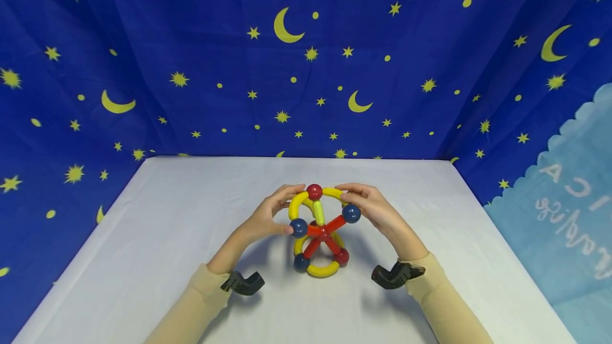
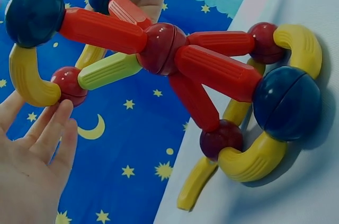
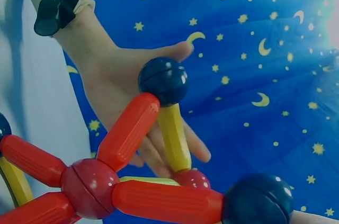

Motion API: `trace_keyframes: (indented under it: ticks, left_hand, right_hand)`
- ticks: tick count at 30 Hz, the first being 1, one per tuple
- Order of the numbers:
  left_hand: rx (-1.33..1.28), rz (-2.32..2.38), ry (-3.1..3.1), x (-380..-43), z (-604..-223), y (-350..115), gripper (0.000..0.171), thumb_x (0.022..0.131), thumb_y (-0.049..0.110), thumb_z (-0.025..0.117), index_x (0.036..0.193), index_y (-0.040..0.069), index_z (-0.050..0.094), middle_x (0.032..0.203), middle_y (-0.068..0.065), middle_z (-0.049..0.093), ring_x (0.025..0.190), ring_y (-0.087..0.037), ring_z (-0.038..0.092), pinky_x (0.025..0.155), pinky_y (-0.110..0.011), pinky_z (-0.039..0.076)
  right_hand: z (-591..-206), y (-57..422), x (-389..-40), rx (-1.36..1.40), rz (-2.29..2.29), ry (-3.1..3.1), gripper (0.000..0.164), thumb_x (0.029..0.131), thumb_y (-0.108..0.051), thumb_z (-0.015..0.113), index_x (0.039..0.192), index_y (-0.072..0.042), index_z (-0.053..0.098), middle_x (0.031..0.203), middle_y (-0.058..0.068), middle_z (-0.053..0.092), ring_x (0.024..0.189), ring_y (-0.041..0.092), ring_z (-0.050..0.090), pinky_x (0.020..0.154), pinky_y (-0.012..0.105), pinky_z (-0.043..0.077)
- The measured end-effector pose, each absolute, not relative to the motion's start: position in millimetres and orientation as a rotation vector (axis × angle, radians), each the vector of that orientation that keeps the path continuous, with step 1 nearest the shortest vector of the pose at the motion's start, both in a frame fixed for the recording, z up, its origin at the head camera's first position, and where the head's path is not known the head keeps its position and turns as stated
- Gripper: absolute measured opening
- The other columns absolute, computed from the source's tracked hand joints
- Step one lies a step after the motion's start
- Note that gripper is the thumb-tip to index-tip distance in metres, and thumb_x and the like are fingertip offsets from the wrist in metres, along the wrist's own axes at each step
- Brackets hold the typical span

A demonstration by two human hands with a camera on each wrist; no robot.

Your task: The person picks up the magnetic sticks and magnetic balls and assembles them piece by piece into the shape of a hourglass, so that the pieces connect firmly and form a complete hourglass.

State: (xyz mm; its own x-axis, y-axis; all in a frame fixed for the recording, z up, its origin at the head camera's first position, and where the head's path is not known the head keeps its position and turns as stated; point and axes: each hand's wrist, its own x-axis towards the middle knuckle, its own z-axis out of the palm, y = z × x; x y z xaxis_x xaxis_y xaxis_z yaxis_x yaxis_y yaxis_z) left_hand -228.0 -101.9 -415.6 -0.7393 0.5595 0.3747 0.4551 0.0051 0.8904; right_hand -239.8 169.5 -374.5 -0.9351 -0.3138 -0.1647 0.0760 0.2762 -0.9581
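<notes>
A ball-and-rod toy model (image 1: 324,233) stands on the table between my hands. Straight red rods and a lime-green rod (image 2: 109,70) radiate from its central red ball (image 2: 161,49); curved yellow pieces (image 1: 323,270) link red and blue balls at top and bottom. My left hand (image 1: 262,217) holds the upper left, thumb at the blue ball (image 1: 298,228), fingers behind the yellow curve. With thumb and fingers, my right hand (image 1: 377,208) grips the upper right yellow curve beside another blue ball (image 1: 351,213). Its fingertips are partly hidden.
A white-covered table (image 1: 201,200) lies under the model. Behind it hangs a blue curtain (image 1: 325,73) with yellow moons and stars. A light-blue lettered panel (image 1: 574,200) is at the right. Black wrist devices (image 1: 244,283) sit on both wrists.
</notes>
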Motion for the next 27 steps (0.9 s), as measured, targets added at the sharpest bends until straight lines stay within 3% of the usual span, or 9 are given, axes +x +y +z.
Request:
trace_keyframes:
  ticks: [5,8,11,17,21,24,27]
  left_hand:
    - [1.021,2.002,2.057,-227.8,-416.8,-103.4,0.063,0.091,0.028,0.062,0.141,-0.003,0.039,0.142,-0.028,0.041,0.119,-0.013,0.053,0.098,-0.025,0.046]
    - [1.004,2.054,2.013,-228.7,-417.2,-104.6,0.057,0.088,0.009,0.063,0.139,-0.005,0.040,0.140,-0.030,0.041,0.114,-0.013,0.056,0.093,-0.022,0.049]
    - [1.023,2.076,2.013,-230.6,-417.6,-105.9,0.062,0.083,0.005,0.070,0.137,-0.006,0.041,0.136,-0.029,0.042,0.113,-0.017,0.057,0.097,-0.024,0.048]
    - [0.963,2.066,2.094,-231.0,-417.1,-105.6,0.076,0.075,0.008,0.080,0.140,-0.001,0.041,0.123,-0.017,0.047,0.104,-0.025,0.061,0.093,-0.023,0.050]
    - [0.926,2.054,2.126,-230.9,-417.7,-105.1,0.079,0.074,0.015,0.082,0.141,0.003,0.041,0.118,-0.013,0.046,0.099,-0.019,0.060,0.092,-0.022,0.049]
    - [0.938,2.019,2.227,-230.8,-418.2,-104.6,0.082,0.073,0.031,0.082,0.140,0.005,0.043,0.117,-0.016,0.049,0.102,-0.013,0.055,0.092,-0.022,0.047]
    - [0.978,1.977,2.360,-231.1,-418.7,-104.1,0.088,0.070,0.050,0.079,0.138,0.005,0.046,0.120,-0.020,0.047,0.109,-0.018,0.049,0.095,-0.030,0.046]
  right_hand:
    - [-376.7,168.1,-244.9,-0.195,-1.754,2.206,0.044,0.094,-0.020,0.057,0.131,0.002,0.052,0.088,-0.003,0.063,0.082,0.011,0.063,0.077,0.021,0.053]
    - [-376.8,165.2,-249.7,-0.184,-1.765,2.196,0.043,0.094,-0.020,0.057,0.130,0.002,0.053,0.093,0.000,0.063,0.084,0.013,0.062,0.077,0.020,0.052]
    - [-377.2,161.7,-258.1,-0.200,-1.757,2.183,0.042,0.094,-0.020,0.056,0.129,0.002,0.054,0.103,0.006,0.063,0.087,0.016,0.061,0.077,0.021,0.052]
    - [-378.4,155.6,-277.2,-0.263,-1.697,2.148,0.041,0.092,-0.023,0.056,0.125,0.001,0.057,0.110,0.011,0.063,0.090,0.018,0.059,0.084,0.028,0.050]
    - [-380.7,152.6,-286.5,-0.298,-1.679,2.107,0.044,0.097,-0.029,0.050,0.126,0.004,0.055,0.105,0.004,0.064,0.093,0.018,0.059,0.085,0.030,0.050]
    - [-388.8,151.2,-294.8,-0.263,-1.707,2.072,0.051,0.100,-0.037,0.045,0.127,0.006,0.053,0.098,-0.002,0.064,0.086,0.013,0.059,0.079,0.025,0.051]
    - [-411.9,151.0,-309.4,-0.276,-1.718,2.077,0.050,0.098,-0.035,0.048,0.126,0.007,0.053,0.088,0.000,0.063,0.075,0.011,0.057,0.071,0.023,0.050]
